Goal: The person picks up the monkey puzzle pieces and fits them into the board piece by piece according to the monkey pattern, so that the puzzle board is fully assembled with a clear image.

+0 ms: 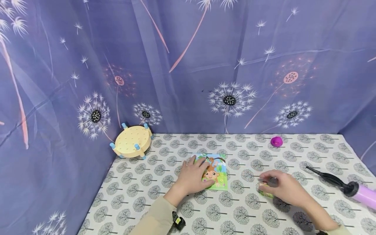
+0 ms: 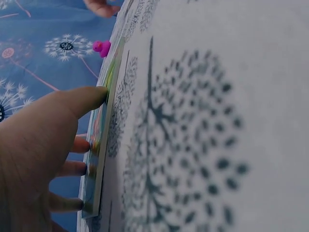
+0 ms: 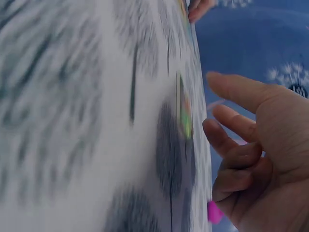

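Observation:
A square picture board [image 1: 221, 179] with a cartoon monkey hanging from a branch lies flat on the table. My left hand [image 1: 192, 176] rests on its left part, fingers spread; in the left wrist view the thumb [image 2: 89, 99] and fingertips touch the board's top, and its thin pale edge [image 2: 102, 169] shows. To the right, my right hand [image 1: 283, 187] hovers over a small colourful flat piece [image 1: 266, 193], partly hidden by the thumb. The right wrist view shows this piece [image 3: 185, 113] on the cloth, apart from the fingers, thumb and index extended, other fingers bent.
A pink toy duck [image 1: 276, 141] sits near the back edge. At the right lies a hand pump [image 1: 362, 194] with a black nozzle and purple barrel. A yellow round stool-like object [image 1: 132, 140] with blue tips leans at the back left. Patterned curtains [image 1: 188, 81] enclose the table.

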Available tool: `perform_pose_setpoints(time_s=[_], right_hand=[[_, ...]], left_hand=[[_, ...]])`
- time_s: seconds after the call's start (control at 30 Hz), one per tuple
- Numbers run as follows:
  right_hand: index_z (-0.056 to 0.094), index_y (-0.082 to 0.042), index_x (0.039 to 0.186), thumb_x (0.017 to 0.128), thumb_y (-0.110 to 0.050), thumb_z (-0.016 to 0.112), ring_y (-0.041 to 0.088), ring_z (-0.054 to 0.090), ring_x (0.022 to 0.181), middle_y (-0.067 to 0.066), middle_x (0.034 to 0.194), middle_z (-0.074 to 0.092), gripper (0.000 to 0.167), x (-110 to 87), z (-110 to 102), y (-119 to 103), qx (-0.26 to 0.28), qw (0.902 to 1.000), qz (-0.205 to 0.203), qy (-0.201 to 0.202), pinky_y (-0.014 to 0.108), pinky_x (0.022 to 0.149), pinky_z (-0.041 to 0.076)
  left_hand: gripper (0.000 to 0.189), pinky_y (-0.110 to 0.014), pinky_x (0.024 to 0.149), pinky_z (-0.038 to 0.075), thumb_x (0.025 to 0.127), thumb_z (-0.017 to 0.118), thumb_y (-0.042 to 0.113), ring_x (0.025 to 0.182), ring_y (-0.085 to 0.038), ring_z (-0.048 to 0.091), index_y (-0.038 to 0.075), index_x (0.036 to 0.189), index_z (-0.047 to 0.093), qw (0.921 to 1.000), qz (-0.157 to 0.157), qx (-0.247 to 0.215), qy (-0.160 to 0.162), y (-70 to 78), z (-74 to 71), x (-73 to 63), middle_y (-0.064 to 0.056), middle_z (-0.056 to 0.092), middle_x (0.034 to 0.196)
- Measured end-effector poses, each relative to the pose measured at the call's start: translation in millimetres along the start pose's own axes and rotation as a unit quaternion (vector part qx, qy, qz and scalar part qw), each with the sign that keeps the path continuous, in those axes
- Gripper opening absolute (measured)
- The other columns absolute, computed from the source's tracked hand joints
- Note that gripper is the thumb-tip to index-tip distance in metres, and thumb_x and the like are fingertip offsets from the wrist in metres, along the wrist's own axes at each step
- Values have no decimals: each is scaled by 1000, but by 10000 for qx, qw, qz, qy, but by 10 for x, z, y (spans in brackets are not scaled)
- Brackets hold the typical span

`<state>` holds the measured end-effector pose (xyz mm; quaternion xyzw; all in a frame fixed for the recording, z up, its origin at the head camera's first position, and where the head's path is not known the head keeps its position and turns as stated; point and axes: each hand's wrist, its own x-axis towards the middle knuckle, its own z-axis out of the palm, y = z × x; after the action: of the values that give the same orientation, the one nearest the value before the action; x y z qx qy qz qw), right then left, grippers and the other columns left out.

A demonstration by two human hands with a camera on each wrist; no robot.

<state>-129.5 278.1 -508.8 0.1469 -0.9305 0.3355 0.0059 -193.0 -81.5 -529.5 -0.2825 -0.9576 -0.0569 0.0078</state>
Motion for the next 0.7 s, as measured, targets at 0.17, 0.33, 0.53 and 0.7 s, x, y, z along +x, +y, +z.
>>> perform_pose_setpoints(time_s=[0.17, 0.33, 0.53, 0.7], right_hand=[[74, -18, 117, 75, -51, 90, 7, 57, 81, -10, 103, 66, 56, -117, -80, 119, -409, 9986, 238, -235, 30, 69, 52], [74, -20, 117, 72, -56, 89, 10, 57, 87, -7, 108, 65, 59, -150, -59, 147, -547, 9972, 255, -452, 37, 74, 52], [74, -22, 109, 71, -50, 91, 14, 60, 93, -8, 107, 66, 50, -150, -72, 138, -512, 9965, 385, -540, 43, 82, 54], [71, -18, 109, 74, -43, 91, 13, 58, 88, -7, 102, 65, 48, -157, -108, 114, -297, 9947, 613, -767, 34, 76, 52]], left_hand=[[76, -76, 106, 38, 94, 53, 75, 147, -48, 34, 33, 157, 47, 10000, 66, -38, -45, -32, -19, -6, -5, 43, 158], [79, -78, 109, 31, 91, 58, 76, 150, -48, 27, 33, 157, 47, 9990, -29, -356, -262, -56, -62, -23, -5, 37, 164], [83, -77, 112, 28, 88, 58, 78, 152, -47, 24, 35, 158, 46, 9978, -105, -492, -433, -28, -97, 5, -3, 34, 166], [81, -79, 112, 26, 89, 59, 78, 153, -47, 23, 34, 157, 48, 9973, -75, -602, -409, -16, -88, 33, -3, 34, 166]])
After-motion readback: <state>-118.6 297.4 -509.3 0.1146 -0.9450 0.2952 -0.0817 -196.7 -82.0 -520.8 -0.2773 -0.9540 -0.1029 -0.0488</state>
